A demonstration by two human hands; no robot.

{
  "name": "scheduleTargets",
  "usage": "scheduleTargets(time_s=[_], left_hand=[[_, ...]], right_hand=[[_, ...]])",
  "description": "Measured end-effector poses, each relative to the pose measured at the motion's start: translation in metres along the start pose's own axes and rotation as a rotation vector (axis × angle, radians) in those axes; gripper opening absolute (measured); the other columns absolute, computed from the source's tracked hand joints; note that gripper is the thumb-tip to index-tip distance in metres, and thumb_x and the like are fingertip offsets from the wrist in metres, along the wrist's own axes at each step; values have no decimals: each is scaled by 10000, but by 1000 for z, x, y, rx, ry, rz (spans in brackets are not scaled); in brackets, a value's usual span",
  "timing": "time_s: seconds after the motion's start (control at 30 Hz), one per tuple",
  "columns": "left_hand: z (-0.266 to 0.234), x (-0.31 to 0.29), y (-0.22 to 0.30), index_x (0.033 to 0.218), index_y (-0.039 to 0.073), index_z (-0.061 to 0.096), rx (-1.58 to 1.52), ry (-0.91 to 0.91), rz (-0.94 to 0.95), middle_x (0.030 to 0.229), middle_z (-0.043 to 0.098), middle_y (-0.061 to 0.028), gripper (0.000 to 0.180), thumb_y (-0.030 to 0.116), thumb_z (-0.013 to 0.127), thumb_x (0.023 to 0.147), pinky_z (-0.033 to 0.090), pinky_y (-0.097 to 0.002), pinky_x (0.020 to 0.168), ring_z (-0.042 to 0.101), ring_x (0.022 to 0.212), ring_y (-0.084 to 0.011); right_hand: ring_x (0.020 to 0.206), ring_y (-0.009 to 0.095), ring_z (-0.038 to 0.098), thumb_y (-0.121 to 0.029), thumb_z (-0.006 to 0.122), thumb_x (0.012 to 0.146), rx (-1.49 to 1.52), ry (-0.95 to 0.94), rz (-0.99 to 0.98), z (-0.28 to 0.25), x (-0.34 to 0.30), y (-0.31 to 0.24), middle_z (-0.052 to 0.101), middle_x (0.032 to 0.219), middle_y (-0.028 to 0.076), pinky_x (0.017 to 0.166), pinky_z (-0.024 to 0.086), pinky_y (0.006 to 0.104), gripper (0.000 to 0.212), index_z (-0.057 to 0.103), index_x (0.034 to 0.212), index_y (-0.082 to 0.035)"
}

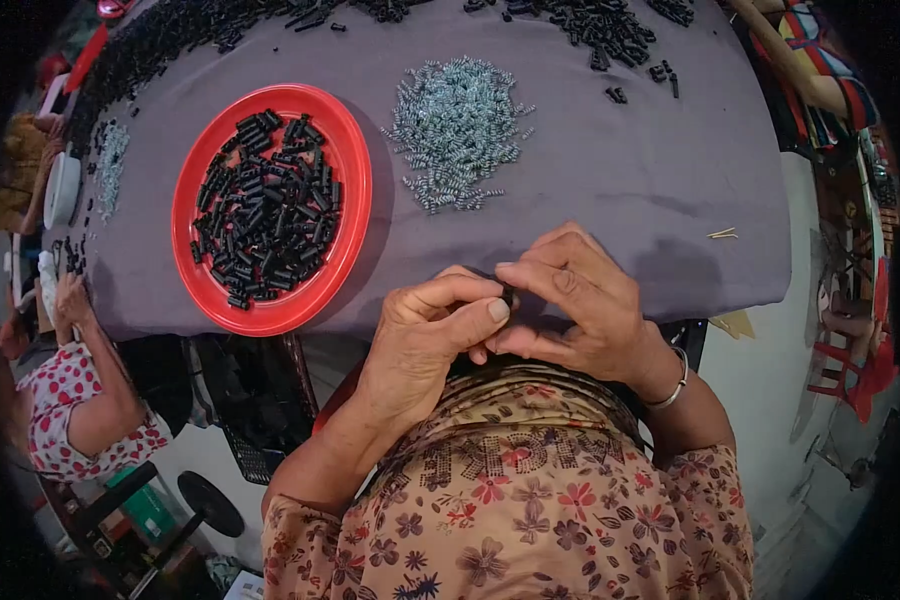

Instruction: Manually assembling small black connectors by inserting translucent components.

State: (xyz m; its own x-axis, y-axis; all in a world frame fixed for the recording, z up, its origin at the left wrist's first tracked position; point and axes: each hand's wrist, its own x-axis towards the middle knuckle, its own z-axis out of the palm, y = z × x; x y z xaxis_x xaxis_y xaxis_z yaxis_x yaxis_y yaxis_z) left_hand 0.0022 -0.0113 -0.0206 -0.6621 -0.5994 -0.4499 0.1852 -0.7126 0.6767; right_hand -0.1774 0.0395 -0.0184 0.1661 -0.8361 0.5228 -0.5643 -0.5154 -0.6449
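In the head view, both forearms (335, 455) slant inward. The left hand (432, 322), fingers curled, pinches a small dark piece (508, 296) at the table's (670, 215) near edge; the right hand (575, 300), half curled, meets it, grip unclear. Beyond lie a round red tray (255, 320) of black cylindrical parts (270, 205) and silvery coiled springs (458, 130).

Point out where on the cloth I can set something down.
Widest bare patch: the grey cloth between the spring pile and the thin tan sticks. A narrower strip separates the red tray from that pile. Crowded: much of the far side, under heaped black parts, and the tray itself.
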Motion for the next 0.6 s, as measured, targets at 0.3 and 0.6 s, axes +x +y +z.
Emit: scheduleTargets(time_s=[0.3, 0.6], left_hand=[[4, -3, 5, 890, -13, 672, 12, 55, -22, 788, 509, 26, 78, 18, 647, 823, 344, -178, 504, 453, 609, -36], [4, -4, -1, 869, -25, 663, 55, -11, 24, 754, 503, 17, 55, 1, 638, 828, 352, -178, 473, 452, 540, -39]], right_hand=[[668, 239, 542, -32, 757, 585, -178, 97, -98, 6, -2, 0, 562, 802, 107, 587, 467, 335, 432, 601, 980, 49], [693, 256, 569, -54, 773, 621, -181, 107, -107, 11, -5, -3, 583, 804, 91, 597, 468, 338, 409, 615, 992, 17]])
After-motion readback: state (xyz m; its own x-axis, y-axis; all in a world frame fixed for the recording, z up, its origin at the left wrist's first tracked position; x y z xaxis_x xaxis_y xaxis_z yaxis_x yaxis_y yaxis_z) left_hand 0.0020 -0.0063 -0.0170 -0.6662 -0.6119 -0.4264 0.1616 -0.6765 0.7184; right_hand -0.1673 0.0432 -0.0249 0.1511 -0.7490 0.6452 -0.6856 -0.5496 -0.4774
